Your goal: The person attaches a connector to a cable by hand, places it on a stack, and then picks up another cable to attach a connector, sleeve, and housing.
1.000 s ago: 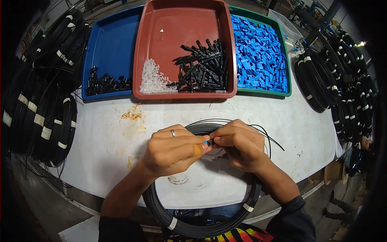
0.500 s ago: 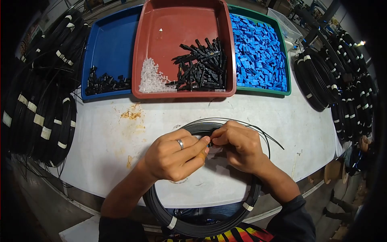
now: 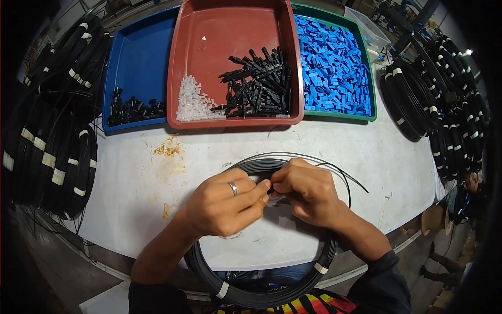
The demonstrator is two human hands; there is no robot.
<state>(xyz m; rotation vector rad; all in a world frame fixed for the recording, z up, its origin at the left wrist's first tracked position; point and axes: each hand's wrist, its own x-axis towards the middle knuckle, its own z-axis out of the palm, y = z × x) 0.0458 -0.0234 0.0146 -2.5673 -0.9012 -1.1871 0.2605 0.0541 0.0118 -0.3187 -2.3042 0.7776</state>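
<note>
A coil of black cable with white tape bands lies over the table's front edge and my lap. My left hand, with a ring on one finger, is closed in a pinch at the far side of the coil. Right beside it, my right hand is pinched too, its fingertips nearly touching the left ones. Something small and dark sits between the fingertips, mostly hidden. A loose cable end reaches out to the right of my right hand.
Beyond the hands stand a blue tray with black parts, a red tray with clear and black pieces, and a green tray of blue clips. Cable coils hang at left and right.
The trays and the coils at the left appear shifted slightly to the left in the view. Both hands keep nearly the same pinched pose, with small finger movements.
</note>
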